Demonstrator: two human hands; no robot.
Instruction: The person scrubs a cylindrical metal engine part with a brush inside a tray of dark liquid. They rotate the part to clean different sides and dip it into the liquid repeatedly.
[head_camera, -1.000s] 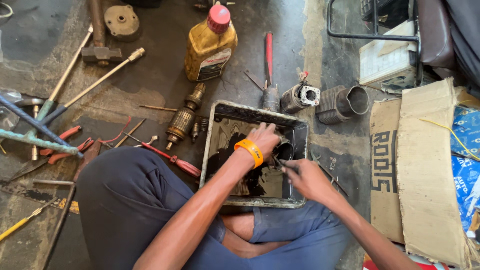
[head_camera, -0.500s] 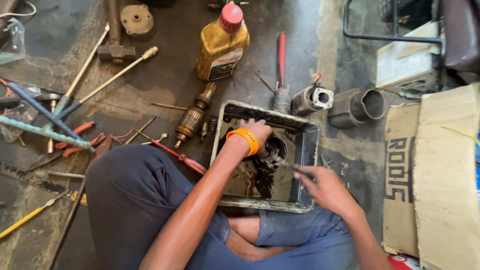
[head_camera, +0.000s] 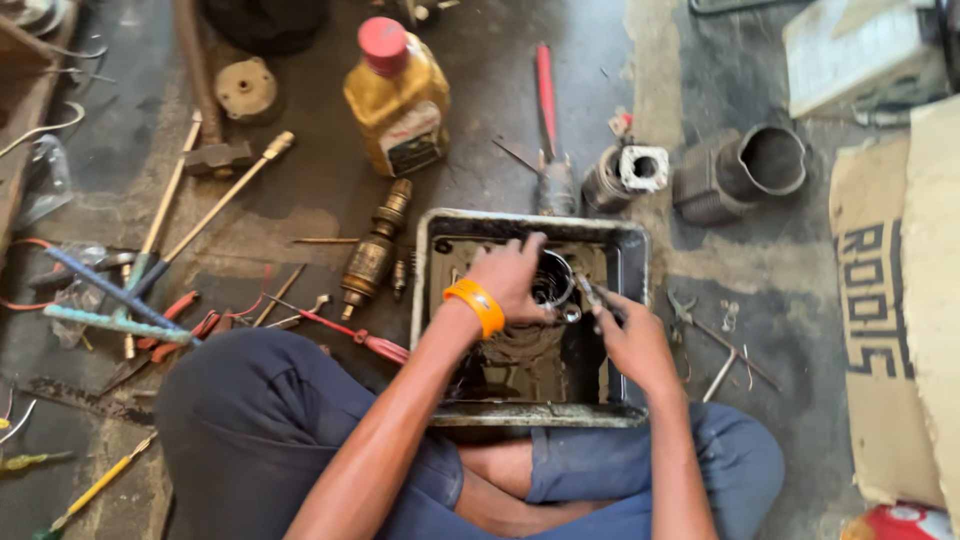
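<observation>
The left hand (head_camera: 512, 275), with an orange band at its wrist, reaches into the dented rectangular metal tray (head_camera: 432, 300) and curls its fingers over a round, ringed metal engine part (head_camera: 552, 282), which sits in the far middle of the tray. The right hand (head_camera: 628, 335) is closed around a thin metal tool (head_camera: 588, 293) whose tip meets that part from the right. The tray rests on the grimy floor just beyond the person's crossed legs and holds dark oily liquid around the part; its near half is mostly open. Just beyond its far rim lie a red-handled screwdriver (head_camera: 546, 100), a small grey cylinder block (head_camera: 622, 175) and a dark finned sleeve (head_camera: 745, 170). A yellow oil bottle with a red cap (head_camera: 398, 95) stands far left. A copper-wound armature (head_camera: 372, 255) lies just left of the tray. To the right, pliers (head_camera: 690, 315) lie on bare floor.
</observation>
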